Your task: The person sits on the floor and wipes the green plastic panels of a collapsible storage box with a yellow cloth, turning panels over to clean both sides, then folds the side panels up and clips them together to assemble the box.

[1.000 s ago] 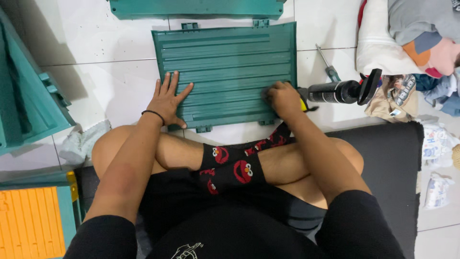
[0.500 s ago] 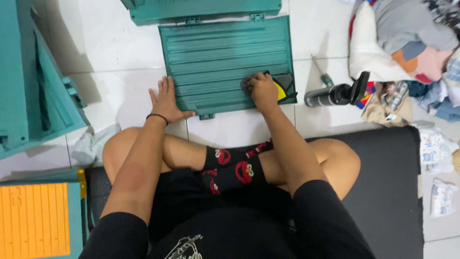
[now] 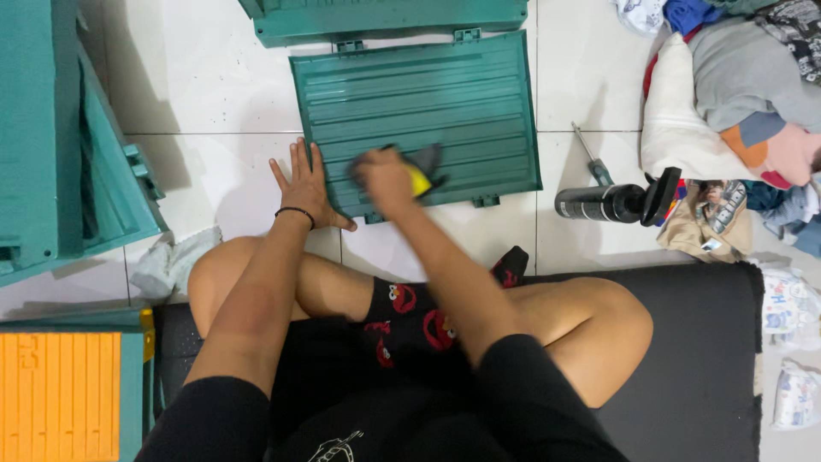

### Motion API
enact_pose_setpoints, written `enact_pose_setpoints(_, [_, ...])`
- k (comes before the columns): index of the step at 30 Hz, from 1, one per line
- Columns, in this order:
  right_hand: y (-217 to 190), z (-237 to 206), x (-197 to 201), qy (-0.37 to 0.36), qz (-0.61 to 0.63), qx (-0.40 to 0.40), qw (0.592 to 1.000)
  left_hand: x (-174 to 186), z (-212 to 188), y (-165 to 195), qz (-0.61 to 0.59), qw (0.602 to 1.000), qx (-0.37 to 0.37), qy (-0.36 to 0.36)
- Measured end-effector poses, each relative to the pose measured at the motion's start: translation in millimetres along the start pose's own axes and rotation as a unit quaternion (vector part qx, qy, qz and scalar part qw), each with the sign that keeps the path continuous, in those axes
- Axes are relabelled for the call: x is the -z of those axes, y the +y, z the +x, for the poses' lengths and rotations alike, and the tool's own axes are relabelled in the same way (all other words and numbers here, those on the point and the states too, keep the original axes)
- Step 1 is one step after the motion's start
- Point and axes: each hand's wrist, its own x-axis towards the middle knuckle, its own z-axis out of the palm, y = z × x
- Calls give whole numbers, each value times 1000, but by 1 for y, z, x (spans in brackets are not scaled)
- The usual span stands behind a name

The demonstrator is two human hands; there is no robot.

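Note:
A ribbed green plastic panel lies flat on the white tiled floor in front of my crossed legs. My left hand rests flat, fingers spread, on the floor at the panel's lower left corner. My right hand is closed on a yellow and dark sponge and presses it on the panel's lower middle; the hand is motion-blurred.
Another green panel lies beyond the first. Green crate parts stand at left, an orange-faced piece at lower left. A screwdriver and a black cylindrical tool lie at right, near a pile of clothes. A black mat is under me.
My right hand with the sponge has swept from the panel's lower right corner leftward to its lower middle. The left hand stays at the panel's lower left corner.

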Motion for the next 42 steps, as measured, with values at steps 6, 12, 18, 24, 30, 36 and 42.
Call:
enact_pose_setpoints(6, [-27, 2, -27, -39, 63, 21, 997, 8, -6, 4, 27, 999, 19, -20])
enact_pose_setpoints(12, [125, -40, 65, -80, 284, -182, 938, 11, -8, 5, 24, 999, 23, -39])
enact_pose_setpoints(18, [181, -79, 120, 30, -163, -123, 978, 12, -8, 8, 17, 999, 23, -34])
enact_pose_setpoints(24, [61, -50, 13, -41, 28, -37, 998, 12, -6, 11, 24, 999, 30, -36])
enact_pose_setpoints(30, [-9, -29, -29, -107, 45, 52, 992, 14, -6, 7, 25, 999, 30, -30])
enact_pose_setpoints(36, [112, -65, 53, -142, 30, 2, 989, 14, -8, 9, 27, 998, 26, -43])
enact_pose_setpoints(42, [195, -90, 139, -217, -133, -124, 959, 13, -7, 10, 20, 999, 27, -38])
